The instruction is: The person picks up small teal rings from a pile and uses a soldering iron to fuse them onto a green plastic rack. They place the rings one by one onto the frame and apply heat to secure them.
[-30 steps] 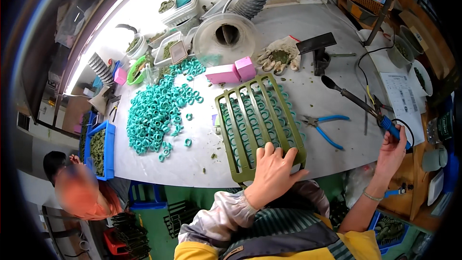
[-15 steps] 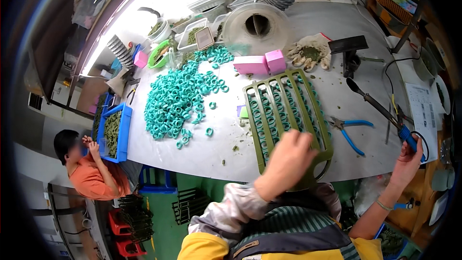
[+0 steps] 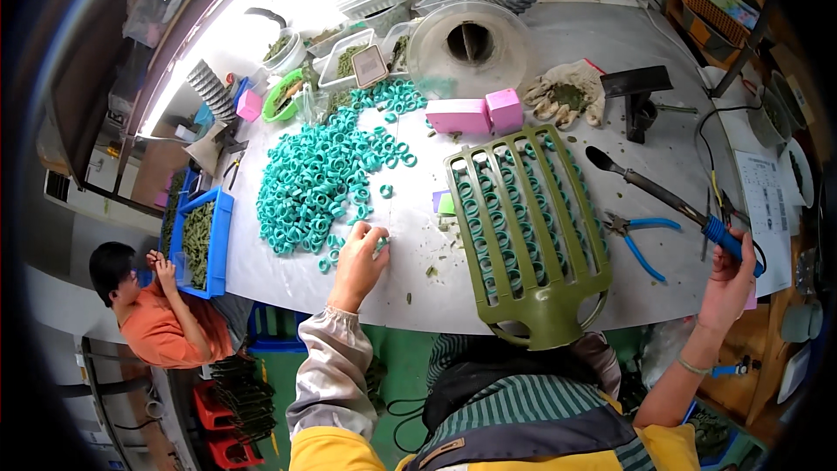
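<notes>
My left hand (image 3: 356, 269) is at the near edge of the ring pile, its fingertips pinched around a teal ring (image 3: 381, 245). Beside it spreads a big heap of teal rings (image 3: 305, 179). My right hand (image 3: 728, 283) grips a soldering iron (image 3: 663, 197) by its blue handle. The iron's long dark shaft, with a rounded spoon-like tip, points up and left over the table. Between my hands, an olive-green slotted rack (image 3: 551, 292) lies tilted toward me at the table edge. Rows of teal rings (image 3: 514, 231) show through its slots.
Blue-handled pliers (image 3: 647, 223) lie right of the rack. Pink blocks (image 3: 459, 116), a glove (image 3: 567, 93) and a black stand (image 3: 639, 92) sit behind it. A clear funnel hood (image 3: 436, 52) stands farther back. At left, a person (image 3: 161, 314) works by a blue bin (image 3: 225, 235).
My left hand has moved left from above the rack to a loose ring by the heap. My right hand has shifted slightly left and nearer, bringing the iron's tip closer to the rack.
</notes>
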### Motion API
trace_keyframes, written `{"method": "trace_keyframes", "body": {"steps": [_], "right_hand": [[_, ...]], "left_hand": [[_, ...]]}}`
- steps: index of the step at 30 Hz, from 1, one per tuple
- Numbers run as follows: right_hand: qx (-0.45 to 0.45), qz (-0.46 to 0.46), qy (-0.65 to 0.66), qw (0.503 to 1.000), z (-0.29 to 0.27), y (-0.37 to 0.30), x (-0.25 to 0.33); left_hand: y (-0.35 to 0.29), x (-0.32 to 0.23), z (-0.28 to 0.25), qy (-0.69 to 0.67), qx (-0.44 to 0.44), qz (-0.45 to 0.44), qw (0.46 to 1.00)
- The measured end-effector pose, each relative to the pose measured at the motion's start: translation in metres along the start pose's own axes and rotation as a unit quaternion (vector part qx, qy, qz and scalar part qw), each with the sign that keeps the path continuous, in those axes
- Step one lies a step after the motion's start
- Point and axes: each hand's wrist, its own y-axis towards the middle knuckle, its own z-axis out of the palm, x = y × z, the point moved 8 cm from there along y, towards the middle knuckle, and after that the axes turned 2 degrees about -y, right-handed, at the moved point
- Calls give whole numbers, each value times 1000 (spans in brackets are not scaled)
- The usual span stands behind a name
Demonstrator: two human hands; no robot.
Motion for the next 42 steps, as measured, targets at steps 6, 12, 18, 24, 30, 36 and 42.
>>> {"method": "trace_keyframes", "body": {"steps": [6, 12, 18, 24, 30, 36, 42], "right_hand": [[25, 26, -42, 998, 51, -26, -9], [158, 28, -84, 983, 122, -56, -28], [220, 11, -125, 967, 179, -73, -51], [274, 28, -115, 954, 203, -79, -76], [266, 52, -106, 957, 213, -82, -93], [264, 35, -112, 957, 211, -82, -84], [223, 26, -140, 964, 197, -77, -58]], "left_hand": [[-1, 14, 5, -288, -3, -153, 945], [32, -25, 8, -460, 79, -173, 867], [87, -58, 12, -466, 96, -122, 871], [120, -74, -5, -247, -79, 79, 963], [129, -79, 8, -173, -84, 142, 971], [131, -74, 14, -182, -65, 133, 972], [137, -66, 7, -180, -85, 135, 971]]}}
